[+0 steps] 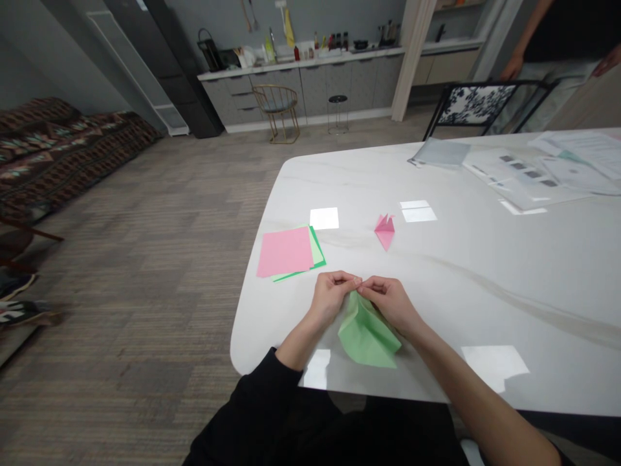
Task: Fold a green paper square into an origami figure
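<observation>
My left hand and my right hand meet above the white marble table, pinching the top of a folded sheet of green origami paper between their fingertips. The paper's lower part hangs onto the tabletop in a loose fan. To the left lies a stack of pink and green paper squares, the pink on top. Ahead of my hands stands a small folded pink paper figure, out of reach of my fingers.
Printed sheets and a grey-blue folder lie at the table's far right. A person stands beyond the table behind a black patterned chair. Carpet lies left of the table, with a patterned sofa and cabinets beyond.
</observation>
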Demonstrator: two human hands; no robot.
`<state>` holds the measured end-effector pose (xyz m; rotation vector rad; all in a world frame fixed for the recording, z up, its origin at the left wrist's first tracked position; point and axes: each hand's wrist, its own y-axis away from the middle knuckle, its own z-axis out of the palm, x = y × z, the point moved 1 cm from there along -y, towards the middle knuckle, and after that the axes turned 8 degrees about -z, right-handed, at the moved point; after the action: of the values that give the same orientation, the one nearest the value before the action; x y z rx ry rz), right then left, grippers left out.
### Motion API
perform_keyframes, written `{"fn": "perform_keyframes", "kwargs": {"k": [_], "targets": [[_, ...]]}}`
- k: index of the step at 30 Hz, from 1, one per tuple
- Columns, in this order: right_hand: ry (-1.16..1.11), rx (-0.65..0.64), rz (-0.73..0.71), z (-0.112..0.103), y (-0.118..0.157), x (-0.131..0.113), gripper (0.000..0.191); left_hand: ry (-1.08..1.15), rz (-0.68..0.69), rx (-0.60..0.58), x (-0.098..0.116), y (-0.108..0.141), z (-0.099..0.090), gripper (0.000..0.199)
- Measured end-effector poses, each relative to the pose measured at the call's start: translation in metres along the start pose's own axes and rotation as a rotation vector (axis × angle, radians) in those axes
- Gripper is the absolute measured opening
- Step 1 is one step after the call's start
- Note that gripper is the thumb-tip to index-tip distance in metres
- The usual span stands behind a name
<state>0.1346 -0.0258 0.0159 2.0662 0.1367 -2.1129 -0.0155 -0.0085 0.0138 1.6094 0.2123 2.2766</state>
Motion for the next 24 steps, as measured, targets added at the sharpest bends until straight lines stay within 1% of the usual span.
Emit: {"fn": "perform_keyframes", "kwargs": {"k": [4, 9, 12, 16, 18, 21, 22, 24], "targets": [[0.027, -0.002, 0.023, 0.0010, 0.0006, -0.0019, 0.028, -0.022, 0.014, 0.013, -0.0015, -0.0013, -0.0029, 0.019], [0.029, -0.055, 0.010, 0.0048, 0.0007, -0.0064, 0.026, -0.112, 0.058, 0.068, -0.0011, -0.0034, -0.0048, 0.019], [0.018, -0.055, 0.007, 0.0053, 0.0005, -0.0060, 0.024, -0.150, 0.082, 0.066, 0.0006, -0.0037, -0.0041, 0.020], [0.021, -0.039, 0.038, 0.0037, 0.0005, -0.0042, 0.024, -0.136, 0.112, 0.074, 0.0021, -0.0031, -0.0040, 0.021], [0.024, -0.020, 0.051, 0.0030, 0.0006, -0.0044, 0.025, -0.143, 0.085, 0.043, 0.0016, -0.0027, -0.0037, 0.023], [0.028, -0.001, 0.062, 0.0023, 0.0006, -0.0054, 0.027, -0.161, 0.015, -0.046, -0.0003, -0.0025, -0.0027, 0.026], [0.032, 0.001, 0.060, 0.0021, 0.0005, -0.0057, 0.027, -0.159, 0.001, -0.059, -0.0008, -0.0026, -0.0026, 0.027], [0.049, -0.005, 0.050, 0.0017, 0.0002, -0.0058, 0.025, -0.146, -0.004, -0.036, -0.0011, -0.0032, -0.0032, 0.029]]}}
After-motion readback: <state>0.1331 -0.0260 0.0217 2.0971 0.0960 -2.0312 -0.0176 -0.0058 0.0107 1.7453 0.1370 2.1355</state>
